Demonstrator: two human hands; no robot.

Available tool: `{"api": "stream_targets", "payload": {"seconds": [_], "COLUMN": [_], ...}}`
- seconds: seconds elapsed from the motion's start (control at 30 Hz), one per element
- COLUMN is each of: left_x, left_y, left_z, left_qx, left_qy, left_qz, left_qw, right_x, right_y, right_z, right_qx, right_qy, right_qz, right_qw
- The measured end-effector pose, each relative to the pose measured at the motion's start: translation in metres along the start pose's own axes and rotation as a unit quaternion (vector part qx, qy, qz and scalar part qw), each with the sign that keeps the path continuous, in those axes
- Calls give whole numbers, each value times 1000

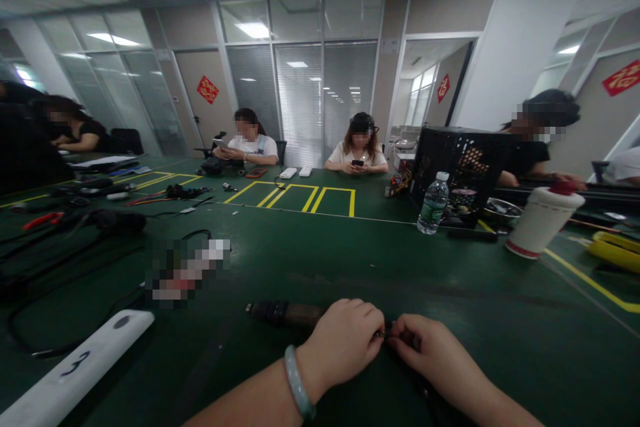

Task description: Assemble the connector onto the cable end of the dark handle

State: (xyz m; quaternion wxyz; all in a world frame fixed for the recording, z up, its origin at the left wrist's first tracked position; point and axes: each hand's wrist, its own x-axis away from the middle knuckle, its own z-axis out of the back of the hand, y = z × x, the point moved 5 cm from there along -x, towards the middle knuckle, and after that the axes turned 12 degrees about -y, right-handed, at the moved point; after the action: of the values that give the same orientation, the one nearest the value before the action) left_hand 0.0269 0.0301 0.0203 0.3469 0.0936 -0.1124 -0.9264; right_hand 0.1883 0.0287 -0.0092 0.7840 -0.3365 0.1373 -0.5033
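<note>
Left hand (341, 347) and right hand (434, 347) at lower centre of the frame, both grips closed on a small dark item (383, 333), too small to identify, held low over the green tabletop (500, 293), apparently for steadiness; dark cylindrical handle (285, 313) lying just beyond the left hand.

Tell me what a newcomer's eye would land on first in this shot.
The person's left hand, wearing a pale green bangle, and right hand meet at the bottom centre, just beyond a dark cylindrical object. At lower left lies a white bar marked 3. On the right of the green workbench stand a white bottle with a red cap and a black mesh crate.
</note>
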Motion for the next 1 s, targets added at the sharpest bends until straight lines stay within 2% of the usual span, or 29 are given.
{"api": "stream_targets", "payload": {"seconds": [0.37,0.8,1.0], "left_x": [0,3,-4], "left_y": [0,-1,-12], "left_z": [-2,-2,-11], "left_qx": [-24,-46,-89], "left_qy": [-6,-6,-44], "left_qz": [-24,75,90], "left_qw": [999,996,991], "right_x": [0,-2,-1], "right_y": [3,5,3], "right_z": [-2,-2,-1], "right_qx": [-10,5,2], "right_qy": [-4,-3,-7], "right_qz": [0,-8,-5], "right_qw": [1000,1000,1000]}}
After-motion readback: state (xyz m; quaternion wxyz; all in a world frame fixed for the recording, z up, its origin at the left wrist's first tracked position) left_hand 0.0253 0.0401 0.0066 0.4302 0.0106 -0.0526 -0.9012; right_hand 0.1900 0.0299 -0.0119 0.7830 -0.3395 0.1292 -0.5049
